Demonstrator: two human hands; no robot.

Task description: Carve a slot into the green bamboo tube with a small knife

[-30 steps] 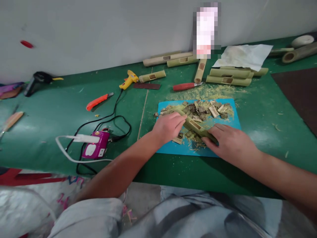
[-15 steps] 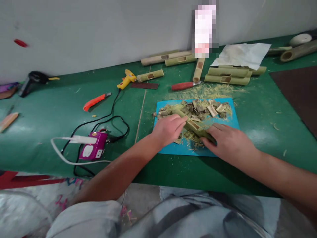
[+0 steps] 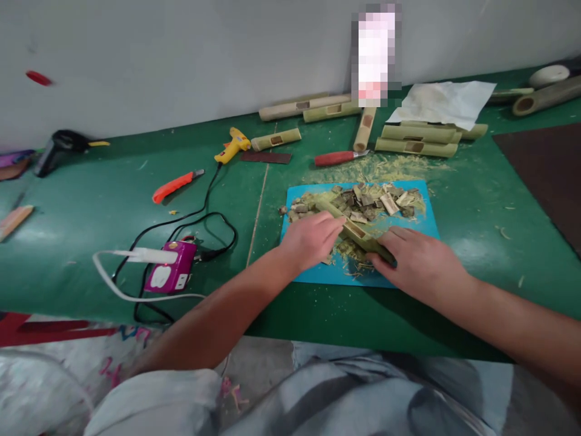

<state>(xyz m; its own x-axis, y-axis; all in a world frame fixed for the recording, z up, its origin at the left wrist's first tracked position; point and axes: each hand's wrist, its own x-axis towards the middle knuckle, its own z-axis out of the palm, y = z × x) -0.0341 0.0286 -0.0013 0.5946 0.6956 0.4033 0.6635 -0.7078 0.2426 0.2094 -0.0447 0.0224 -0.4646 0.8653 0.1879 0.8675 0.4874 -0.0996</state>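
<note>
A green bamboo tube (image 3: 368,240) with a rectangular slot cut in its upper side lies slanted over a blue cutting mat (image 3: 299,275). My right hand (image 3: 415,257) is closed round its near right end. At the other side of the slot, my left hand (image 3: 311,239) has its fingers curled together on the tube, fingertips by the slot's edge. Whether something small is also pinched there is hidden. Bamboo chips (image 3: 363,200) and fine shavings lie on the mat behind and below the tube.
Behind the mat lies a red-handled knife (image 3: 334,158), with slotted bamboo tubes (image 3: 415,147) beyond it. To the left are a yellow glue gun (image 3: 233,145), an orange cutter (image 3: 175,186) and a purple power adapter (image 3: 170,266) with cables. White paper (image 3: 445,103) covers some tubes.
My left fingertips have shifted slightly right along the tube toward the slot. My right hand stays in place on the tube's end.
</note>
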